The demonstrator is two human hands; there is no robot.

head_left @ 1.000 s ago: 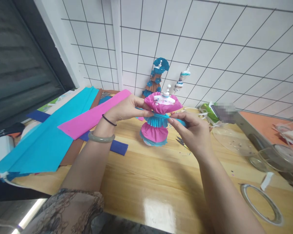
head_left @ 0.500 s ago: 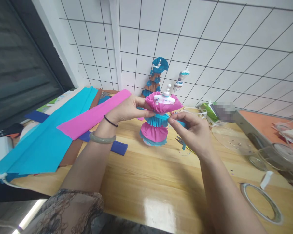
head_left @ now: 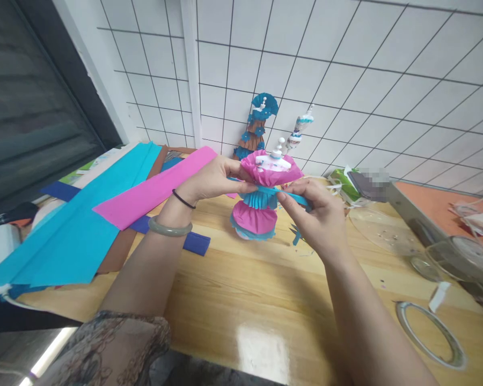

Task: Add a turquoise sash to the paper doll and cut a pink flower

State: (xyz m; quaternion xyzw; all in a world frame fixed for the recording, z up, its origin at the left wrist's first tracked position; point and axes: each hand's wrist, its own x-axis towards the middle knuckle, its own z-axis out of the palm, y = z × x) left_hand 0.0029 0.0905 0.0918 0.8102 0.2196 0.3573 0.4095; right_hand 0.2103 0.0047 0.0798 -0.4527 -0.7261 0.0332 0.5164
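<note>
A small paper doll figure (head_left: 258,214) in pink and blue crepe, with a white top, stands on the wooden table (head_left: 233,300). My left hand (head_left: 213,179) pinches its waist from the left. My right hand (head_left: 316,214) pinches a blue crepe strip (head_left: 290,197) that runs round the waist, fingers closed on it. Both hands meet at the middle of the figure.
Sheets of cyan (head_left: 76,230), pink (head_left: 153,187), brown and dark blue crepe paper lie at the left. Two finished paper figures (head_left: 260,126) stand against the tiled wall. Clear plastic pieces (head_left: 382,230), a ring (head_left: 430,335) and scraps lie at the right.
My right hand has risen slightly and pulled the blue strip tauter at the waist. The left hand and the figure have barely moved.
</note>
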